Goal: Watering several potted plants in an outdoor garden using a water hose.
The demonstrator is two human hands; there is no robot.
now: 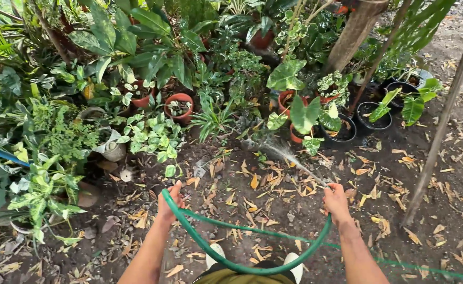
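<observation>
We see a smooth, slightly glossy green rubbery hose (242, 265) looping between our left hand (169, 202) and right hand (336, 202). Beyond them stand matt terracotta pots (179, 105) and dull black plastic pots (373, 117). Under our hands, damp rough soil (294, 210) carries dry, papery leaves (253, 181).

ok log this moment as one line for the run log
right hand: holds end of green rubber hose, water spraying | left hand: holds hose loop | spray toward round terracotta pots | ground: dry leaves
</observation>
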